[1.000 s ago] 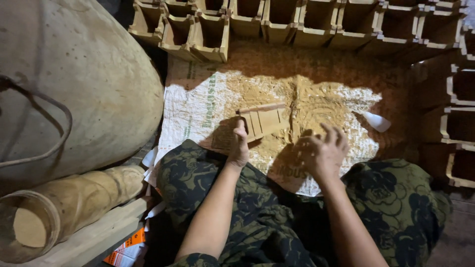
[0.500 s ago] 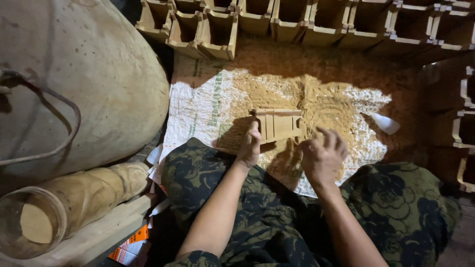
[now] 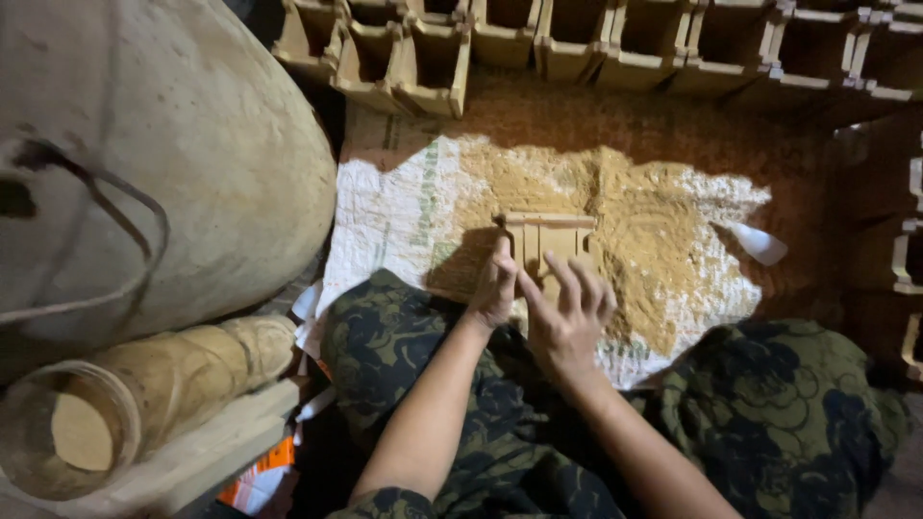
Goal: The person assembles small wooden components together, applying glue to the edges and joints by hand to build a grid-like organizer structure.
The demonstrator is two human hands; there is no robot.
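Your left hand (image 3: pixel 495 288) touches the wooden mold (image 3: pixel 548 240) on the sandy sack (image 3: pixel 385 221), fingers loose. Your right hand (image 3: pixel 567 317) hovers open above it. The boxes (image 3: pixel 423 53) behind look empty.

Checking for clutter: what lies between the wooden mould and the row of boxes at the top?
In the head view, only loose sand on the white sack lies between mould and boxes.

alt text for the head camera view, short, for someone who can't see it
Seen from above, a seated person's left hand and right hand rest on a small ribbed wooden mould lying in sandy powder spread over a white woven sack. Rows of open clay boxes line the top edge, and a large rounded clay vessel fills the left.
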